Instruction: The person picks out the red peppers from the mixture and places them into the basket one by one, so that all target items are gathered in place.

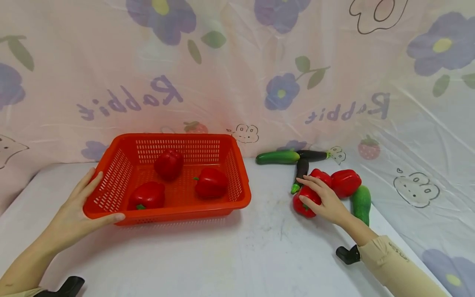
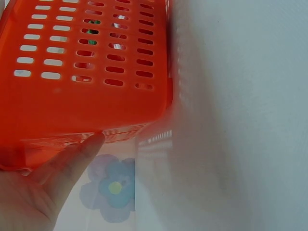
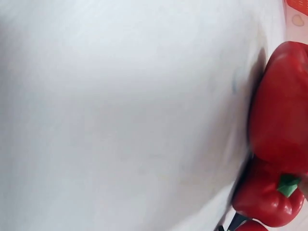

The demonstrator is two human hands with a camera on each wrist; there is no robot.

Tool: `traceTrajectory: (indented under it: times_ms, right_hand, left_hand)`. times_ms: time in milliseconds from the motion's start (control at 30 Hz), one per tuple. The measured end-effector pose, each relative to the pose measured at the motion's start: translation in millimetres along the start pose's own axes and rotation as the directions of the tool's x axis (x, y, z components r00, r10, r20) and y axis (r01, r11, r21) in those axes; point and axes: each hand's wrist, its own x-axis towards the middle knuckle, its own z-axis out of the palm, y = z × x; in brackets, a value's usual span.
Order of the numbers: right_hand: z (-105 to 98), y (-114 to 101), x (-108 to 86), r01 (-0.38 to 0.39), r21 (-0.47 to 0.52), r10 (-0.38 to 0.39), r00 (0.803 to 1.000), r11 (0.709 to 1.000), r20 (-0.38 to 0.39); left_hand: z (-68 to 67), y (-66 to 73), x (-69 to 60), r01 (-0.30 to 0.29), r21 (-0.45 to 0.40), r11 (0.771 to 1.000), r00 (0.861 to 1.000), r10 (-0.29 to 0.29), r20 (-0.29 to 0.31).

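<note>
A red plastic basket (image 1: 174,213) stands on the white table, three red bell peppers (image 1: 211,182) lying apart inside it. At its near left corner, my left hand (image 1: 72,218) rests with the thumb along the front rim and straight fingers against the left side. In the left wrist view, one finger touches the basket's slotted wall (image 2: 86,106). Over on the right, my right hand (image 1: 326,202) grips a red bell pepper (image 1: 302,207) on the table, thumb and fingers spread over it. In the right wrist view, large red peppers (image 3: 279,115) fill the right edge and the hand is mostly out of frame.
Two more red bell peppers (image 1: 346,182) sit just beyond the right hand. A dark eggplant (image 1: 302,167) lies beside them, another eggplant (image 1: 312,155) and a cucumber (image 1: 277,157) behind. A green cucumber (image 1: 361,204) lies near the table's right edge. A patterned cloth (image 1: 222,82) hangs behind.
</note>
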Motion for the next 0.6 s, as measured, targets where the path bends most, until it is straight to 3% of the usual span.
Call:
traceTrajectory:
  times_ms: [267, 600]
  right_hand:
    - [1.9, 5.6, -7.2, 0.049, -0.029, -0.05, 0.998, 0.998, -0.044]
    - [-1.2, 11.0, -14.8, 0.019, -0.02, -0.02, 0.998, 1.0, -0.062]
  left_hand:
    - [-0.2, -0.2, -1.1, 0.011, -0.003, 1.0, 1.0, -0.011, 0.006]
    - [-0.1, 0.8, 0.8, 0.018, -0.003, 1.0, 1.0, -0.017, 0.01]
